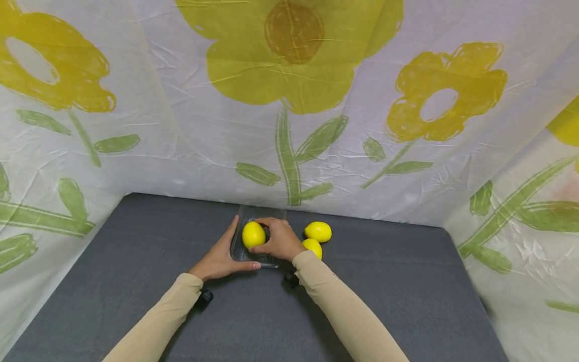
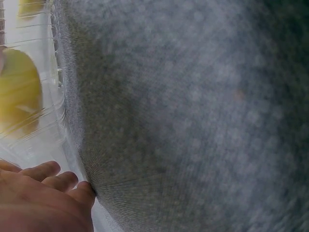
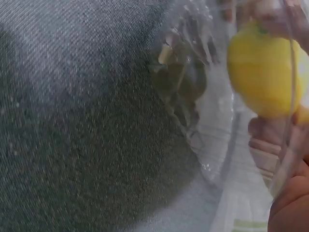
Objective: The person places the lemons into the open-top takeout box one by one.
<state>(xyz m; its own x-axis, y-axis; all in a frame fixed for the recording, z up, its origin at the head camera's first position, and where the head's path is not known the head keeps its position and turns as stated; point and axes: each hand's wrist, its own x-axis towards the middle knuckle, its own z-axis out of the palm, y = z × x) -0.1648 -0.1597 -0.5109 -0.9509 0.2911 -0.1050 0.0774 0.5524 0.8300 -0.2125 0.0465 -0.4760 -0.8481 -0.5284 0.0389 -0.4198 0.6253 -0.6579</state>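
My right hand (image 1: 281, 239) pinches a yellow lemon (image 1: 254, 235) between thumb and fingers, within the outline of a clear plastic container (image 1: 272, 265). Seen through the clear wall in the right wrist view, the lemon (image 3: 260, 72) has fingers above it and the thumb below. My left hand (image 1: 220, 259) lies spread at the container's near left corner. Its fingers run along the left side, and the thumb stretches along the front rim. In the left wrist view, the fingertips of the left hand (image 2: 43, 200) are low against the container's side.
Two more lemons lie right of the container: one farther back (image 1: 318, 232), the other nearer (image 1: 313, 247) and partly covered by the right wrist. Dark grey cloth (image 1: 389, 281) covers the table. A white curtain (image 1: 190, 146) printed with yellow flowers hangs behind and at both sides.
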